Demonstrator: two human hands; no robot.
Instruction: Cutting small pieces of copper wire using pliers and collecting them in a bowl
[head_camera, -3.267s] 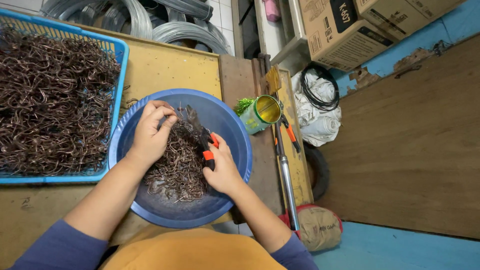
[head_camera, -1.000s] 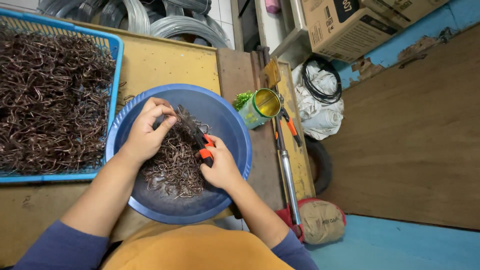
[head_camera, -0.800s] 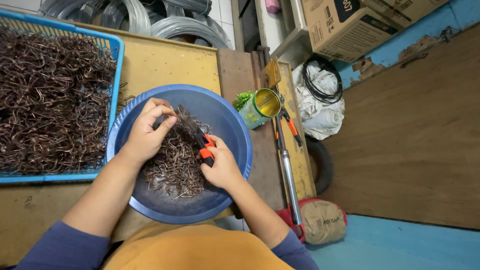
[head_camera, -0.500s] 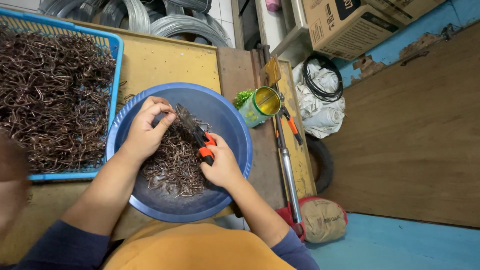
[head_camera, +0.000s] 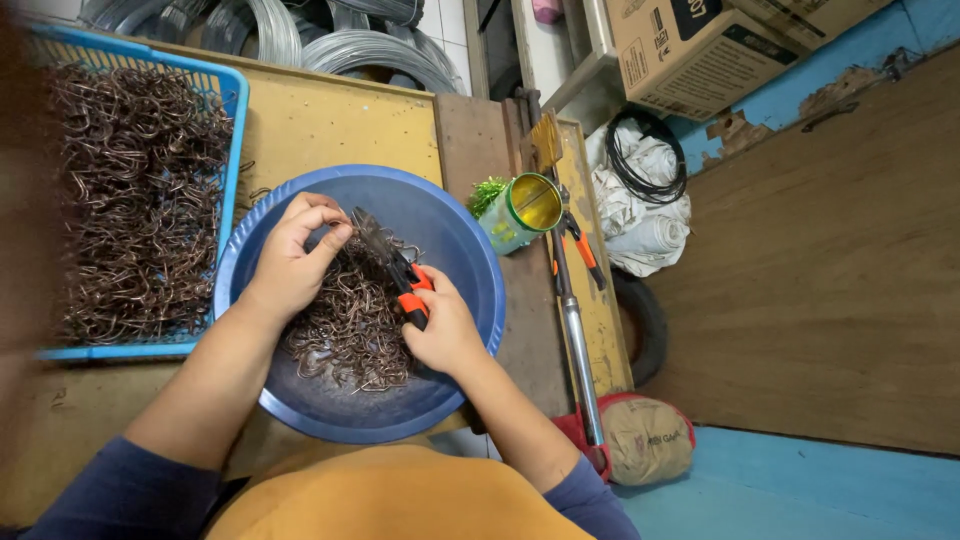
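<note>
A round blue basin (head_camera: 470, 270) sits on the yellow workbench (head_camera: 330, 120) in front of me, holding a heap of brown bent wire pieces (head_camera: 345, 325). My left hand (head_camera: 295, 260) pinches a wire piece over the heap at the tip of the pliers. My right hand (head_camera: 445, 330) grips pliers with orange and black handles (head_camera: 400, 275), the jaws pointing up and left toward my left fingers.
A blue crate (head_camera: 225, 120) full of brown wire hooks stands at the left. A green and yellow can (head_camera: 520, 210) lies right of the basin. A long-handled tool (head_camera: 575, 330), coils of grey wire (head_camera: 370, 45), cardboard boxes (head_camera: 690, 45) and a tan sack (head_camera: 645, 440) surround the bench.
Both hands stay over the basin with only small shifts of the fingers and pliers. A blurred dark shape has come in along the left edge of the view.
</note>
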